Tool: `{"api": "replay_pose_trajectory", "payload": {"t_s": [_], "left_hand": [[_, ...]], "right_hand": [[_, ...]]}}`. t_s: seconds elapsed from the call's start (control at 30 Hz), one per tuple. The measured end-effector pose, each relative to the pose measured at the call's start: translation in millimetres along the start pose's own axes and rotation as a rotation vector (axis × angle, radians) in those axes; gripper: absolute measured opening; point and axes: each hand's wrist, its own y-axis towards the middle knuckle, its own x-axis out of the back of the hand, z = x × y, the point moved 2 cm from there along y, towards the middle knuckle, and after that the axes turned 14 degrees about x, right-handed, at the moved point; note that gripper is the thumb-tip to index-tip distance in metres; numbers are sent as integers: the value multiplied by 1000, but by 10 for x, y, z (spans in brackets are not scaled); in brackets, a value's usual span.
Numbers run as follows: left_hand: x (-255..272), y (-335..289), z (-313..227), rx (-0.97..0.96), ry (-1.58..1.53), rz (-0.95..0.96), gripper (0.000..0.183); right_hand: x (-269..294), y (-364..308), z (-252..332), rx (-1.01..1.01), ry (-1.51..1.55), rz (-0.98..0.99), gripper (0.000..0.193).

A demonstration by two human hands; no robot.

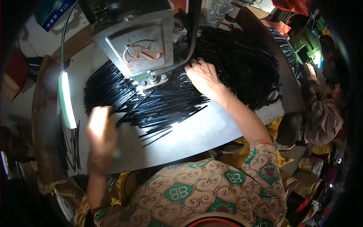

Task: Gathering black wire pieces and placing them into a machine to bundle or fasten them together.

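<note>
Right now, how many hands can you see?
3: the wearer's left hand, blurred, near the left end of the black strips; their right hand, right of the machine head; and a co-worker's hand at far right. Others may be hidden.

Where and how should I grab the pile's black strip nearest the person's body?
Probably pinch the black strip by its left end, coming from the front left: it's thin and straight, and that end juts past the pile onto the tabletop.
</note>
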Motion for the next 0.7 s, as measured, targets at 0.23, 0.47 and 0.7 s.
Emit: {"api": "replay_pose_trajectory", "payload": {"t_s": [0.23, 0.47, 0.7], "left_hand": [[-969, 233, 105, -33, 533, -64, 8], [-1049, 349, 244, -167, 450, 41, 4], [-971, 322, 183, -124, 220, -45, 5]], "right_hand": [[104, -32, 25, 38, -66, -38, 18], [234, -203, -143, -44, 258, -580, 7], [261, -120, -12, -469, 1455, -753, 15]]}}
